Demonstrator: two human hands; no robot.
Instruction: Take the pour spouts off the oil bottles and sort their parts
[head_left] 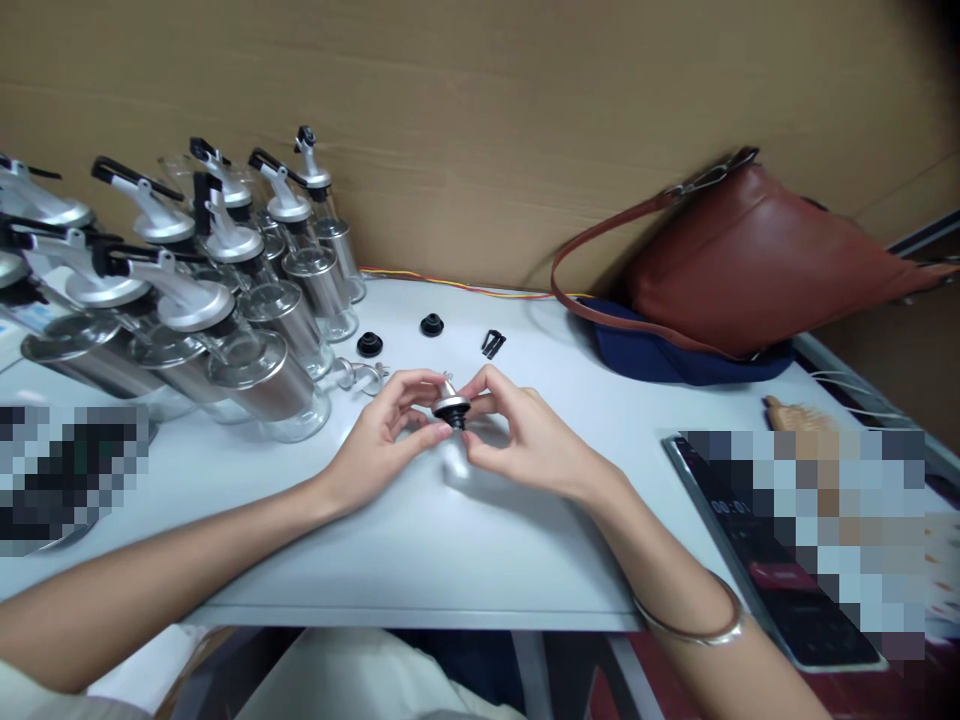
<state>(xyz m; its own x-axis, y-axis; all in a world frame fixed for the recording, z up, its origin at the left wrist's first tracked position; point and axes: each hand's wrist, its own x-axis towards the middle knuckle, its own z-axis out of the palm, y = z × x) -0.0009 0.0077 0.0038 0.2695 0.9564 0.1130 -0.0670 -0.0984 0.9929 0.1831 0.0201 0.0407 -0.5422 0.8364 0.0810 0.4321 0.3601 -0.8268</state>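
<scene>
Between both hands, just above the table, is a bottle pourer top [451,407] with a silver cap and a ribbed black stopper below. My left hand [397,420] pinches it from the left, thumb at the black part. From the right, the fingers of my right hand [510,425] close on the same piece. Beyond them lie two black rubber stoppers [432,325] and a few small black lever pieces [493,344]. Silver spout parts [360,376] rest left of my left hand.
Several glass and steel bottles with pourer tops [262,375] crowd the left side. A brown leather bag [750,260] leans on a navy cap [675,355] at the back right. A phone [780,570] lies at the right, and thin wires [465,288] run along the back edge.
</scene>
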